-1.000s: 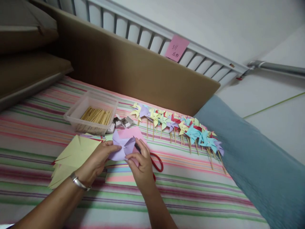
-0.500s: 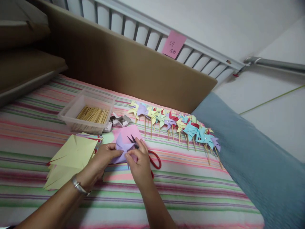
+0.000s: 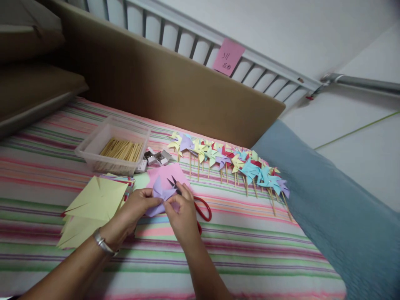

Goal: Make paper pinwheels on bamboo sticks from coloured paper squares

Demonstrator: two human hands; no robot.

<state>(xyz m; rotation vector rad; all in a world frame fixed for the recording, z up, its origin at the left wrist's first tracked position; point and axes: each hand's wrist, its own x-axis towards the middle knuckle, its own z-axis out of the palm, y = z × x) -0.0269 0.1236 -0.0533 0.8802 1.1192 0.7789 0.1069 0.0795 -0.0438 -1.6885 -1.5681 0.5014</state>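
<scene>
Between my two hands is a purple paper pinwheel (image 3: 161,192), its corners folded in toward the middle. My left hand (image 3: 139,207) pinches it from the left, thumb near the centre. From the right, the thumb and forefinger of my right hand (image 3: 181,212) press a folded corner at the centre. Red-handled scissors (image 3: 206,210) lie beneath my right hand, their dark blades pointing up and left. Pink paper (image 3: 175,171) lies just behind the pinwheel. Left of my left hand is a pile of slit yellow paper squares (image 3: 96,198).
A clear plastic box (image 3: 90,146) holds many wooden sticks (image 3: 121,150). Beside it stand small open boxes (image 3: 161,157) of metal pieces. Finished pinwheels on sticks (image 3: 250,171) lie in a row at the right. A brown board (image 3: 175,91) rises behind the striped cloth (image 3: 250,258).
My right thumb and forefinger have shifted slightly left, to the pinwheel's centre, with a corner folded in there. My left hand stays nearly in place.
</scene>
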